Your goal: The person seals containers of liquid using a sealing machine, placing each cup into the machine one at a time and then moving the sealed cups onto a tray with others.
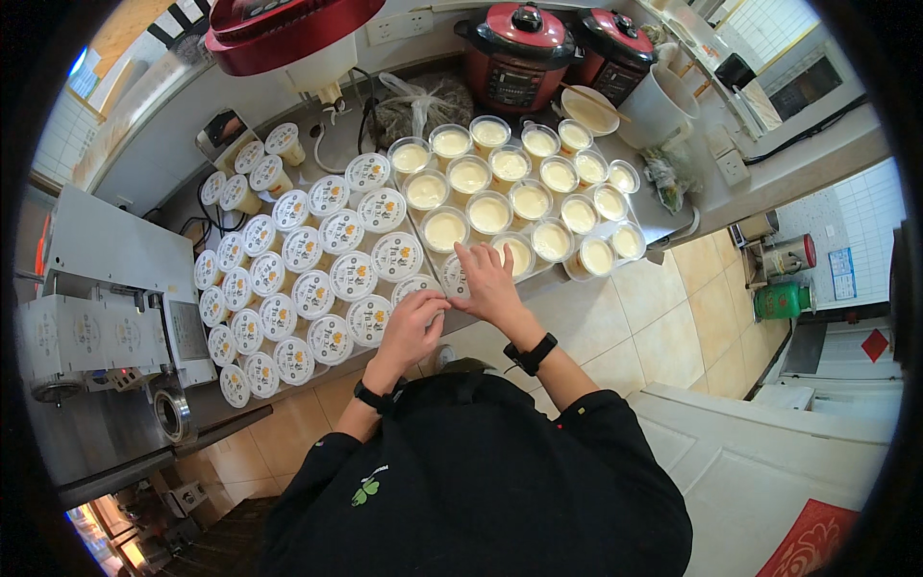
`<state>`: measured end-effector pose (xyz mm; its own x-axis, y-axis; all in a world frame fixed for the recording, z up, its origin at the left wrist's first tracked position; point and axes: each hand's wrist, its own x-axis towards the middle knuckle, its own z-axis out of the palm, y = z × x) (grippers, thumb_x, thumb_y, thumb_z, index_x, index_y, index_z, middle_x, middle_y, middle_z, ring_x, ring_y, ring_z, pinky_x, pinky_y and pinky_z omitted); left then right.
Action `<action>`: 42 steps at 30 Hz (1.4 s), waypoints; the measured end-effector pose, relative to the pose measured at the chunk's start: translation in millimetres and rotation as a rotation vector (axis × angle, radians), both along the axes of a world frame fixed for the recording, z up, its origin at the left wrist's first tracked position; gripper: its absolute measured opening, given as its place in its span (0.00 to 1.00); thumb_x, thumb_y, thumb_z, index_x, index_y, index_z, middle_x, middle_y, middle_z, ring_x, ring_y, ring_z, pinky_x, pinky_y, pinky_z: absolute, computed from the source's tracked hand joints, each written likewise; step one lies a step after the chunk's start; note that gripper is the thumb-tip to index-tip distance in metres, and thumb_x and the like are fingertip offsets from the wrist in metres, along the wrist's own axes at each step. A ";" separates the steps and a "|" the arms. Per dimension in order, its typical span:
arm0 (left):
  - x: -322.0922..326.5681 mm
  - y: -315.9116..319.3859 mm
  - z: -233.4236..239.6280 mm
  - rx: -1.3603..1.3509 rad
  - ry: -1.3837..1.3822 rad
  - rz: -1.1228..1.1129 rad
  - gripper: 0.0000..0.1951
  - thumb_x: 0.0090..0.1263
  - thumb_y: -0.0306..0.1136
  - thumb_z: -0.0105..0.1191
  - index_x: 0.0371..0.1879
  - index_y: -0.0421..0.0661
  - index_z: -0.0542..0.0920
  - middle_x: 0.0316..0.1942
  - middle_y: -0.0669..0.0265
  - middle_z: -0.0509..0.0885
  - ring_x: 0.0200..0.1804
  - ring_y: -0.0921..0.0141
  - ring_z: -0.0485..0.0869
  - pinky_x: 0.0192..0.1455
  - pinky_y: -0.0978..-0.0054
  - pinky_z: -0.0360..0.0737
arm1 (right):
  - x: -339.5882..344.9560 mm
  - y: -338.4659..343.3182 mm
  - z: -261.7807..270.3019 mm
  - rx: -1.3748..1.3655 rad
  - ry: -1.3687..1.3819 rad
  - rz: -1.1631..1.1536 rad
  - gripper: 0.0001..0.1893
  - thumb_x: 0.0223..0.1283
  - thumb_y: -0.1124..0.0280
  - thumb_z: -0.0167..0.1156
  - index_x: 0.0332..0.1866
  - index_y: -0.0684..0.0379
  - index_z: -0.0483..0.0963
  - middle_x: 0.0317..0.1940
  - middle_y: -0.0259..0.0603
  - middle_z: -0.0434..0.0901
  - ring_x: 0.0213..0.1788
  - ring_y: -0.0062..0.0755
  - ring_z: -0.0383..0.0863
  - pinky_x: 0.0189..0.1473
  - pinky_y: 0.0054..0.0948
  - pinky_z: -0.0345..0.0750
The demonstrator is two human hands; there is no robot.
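Note:
My left hand [413, 327] is by the front edge of the counter, its fingers beside a lidded plastic cup [416, 288]. My right hand [490, 285] reaches over another cup with a printed lid [456, 277], thumb and fingers spread around its rim; whether it grips the cup is not plain. Rows of cups with printed white lids [315, 293] stand to the left. On the right stand open plastic cups of pale cream-coloured filling [489, 213], one of them partly behind my right fingers. The cups stand on trays that meet near my hands.
A cup-sealing machine [122, 288] stands at the far left. Along the back are a red machine [288, 36], a tied plastic bag [425, 108], two red electric pressure cookers [518, 58], a bowl [590, 109] and a white plastic pitcher [660, 108]. A white door [728, 461] is at the lower right.

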<state>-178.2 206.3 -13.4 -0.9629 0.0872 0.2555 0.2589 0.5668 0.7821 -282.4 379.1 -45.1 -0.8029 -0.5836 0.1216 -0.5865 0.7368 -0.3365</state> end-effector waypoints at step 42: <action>3.0 7.7 -43.6 -0.371 0.009 0.005 0.22 0.62 0.29 0.57 0.58 0.48 0.80 0.69 0.64 0.72 0.74 0.56 0.65 0.75 0.51 0.62 | -89.3 -59.8 4.1 0.196 -0.041 0.093 0.58 0.32 0.52 0.76 0.76 0.53 0.57 0.56 0.54 0.74 0.62 0.54 0.73 0.66 0.52 0.65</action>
